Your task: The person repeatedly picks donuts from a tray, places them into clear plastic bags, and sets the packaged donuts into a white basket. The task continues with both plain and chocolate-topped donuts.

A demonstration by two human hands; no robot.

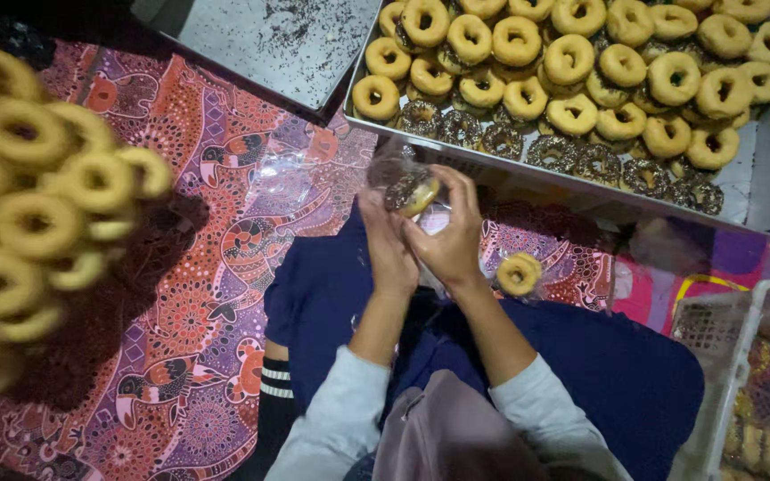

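Both my hands hold one doughnut with dark sprinkles, wrapped in a clear plastic bag, above my lap. My left hand grips it from the left and below. My right hand closes around it from the right, fingers curled over the top. A bagged plain doughnut lies on my dark blue trouser leg just right of my right wrist.
A metal tray piled with several plain and sprinkled doughnuts stands ahead. An empty metal tray with crumbs sits left of it. Blurred plain doughnuts crowd the left. A white plastic crate is at right. A patterned cloth covers the floor.
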